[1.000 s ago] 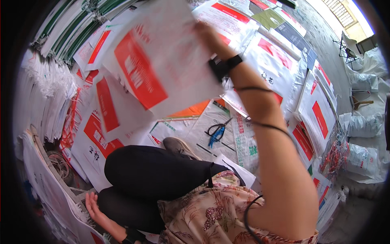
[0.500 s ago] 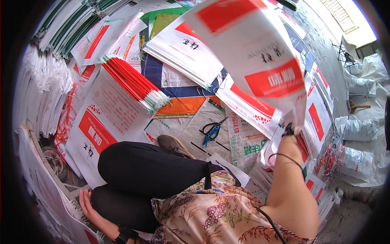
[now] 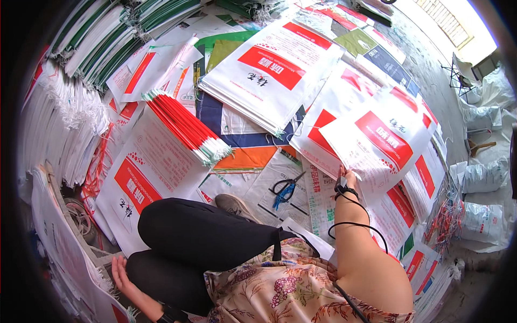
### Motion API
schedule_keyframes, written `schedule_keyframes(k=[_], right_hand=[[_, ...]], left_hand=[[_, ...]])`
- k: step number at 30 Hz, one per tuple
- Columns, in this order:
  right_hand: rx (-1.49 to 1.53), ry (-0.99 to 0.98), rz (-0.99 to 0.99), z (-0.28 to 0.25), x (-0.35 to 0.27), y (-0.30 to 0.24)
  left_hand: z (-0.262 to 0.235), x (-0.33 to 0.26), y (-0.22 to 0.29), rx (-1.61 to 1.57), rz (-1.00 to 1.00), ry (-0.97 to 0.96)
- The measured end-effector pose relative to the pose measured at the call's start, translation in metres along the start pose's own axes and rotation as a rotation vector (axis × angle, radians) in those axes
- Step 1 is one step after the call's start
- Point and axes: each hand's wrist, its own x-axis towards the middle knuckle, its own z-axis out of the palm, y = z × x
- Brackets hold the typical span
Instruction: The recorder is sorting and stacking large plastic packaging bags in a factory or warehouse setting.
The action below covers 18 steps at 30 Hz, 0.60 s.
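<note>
My right hand (image 3: 347, 180) is closed on the near edge of a white woven sack (image 3: 377, 141) with red printed panels. This sack slants over other flat sacks at the right, its far part curving up slightly. My left hand (image 3: 123, 277) rests beside my bent knee, fingers stretched out and holding nothing. Between my legs and the piles lie black-handled scissors (image 3: 284, 189) with blue wrapping. A neat stack of flat sacks (image 3: 264, 67) sits ahead of me. Left of it, a bundle of folded red-edged sacks (image 3: 186, 129) lies on another printed sack (image 3: 134, 185).
Tall piles of white sacks (image 3: 59, 129) and green-edged sacks (image 3: 107, 40) stand at the left. A wooden frame (image 3: 62, 199) with a small wheel is near my left knee. Tangled red and blue cords (image 3: 446, 218) and full white bags (image 3: 482, 220) are at the far right.
The sack in my right hand has come down from the air to the right-hand pile. The stack ahead is now uncovered. My left hand stays by my knee.
</note>
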Motion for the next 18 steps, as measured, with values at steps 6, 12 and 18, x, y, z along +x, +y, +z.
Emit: schedule_keyframes(k=[6, 12, 18], right_hand=[[-0.047, -0.011, 0.113, 0.029, -0.001, 0.007], [-0.236, -0.06, 0.082, -0.013, 0.016, 0.084], [-0.264, 0.016, 0.465, -0.014, 0.002, 0.137]], left_hand=[[0.001, 0.0, -0.001, -0.013, 0.002, 0.002], [0.004, 0.002, -0.005, -0.014, 0.005, -0.002], [-0.007, -0.009, 0.014, 0.042, 0.044, 0.051]])
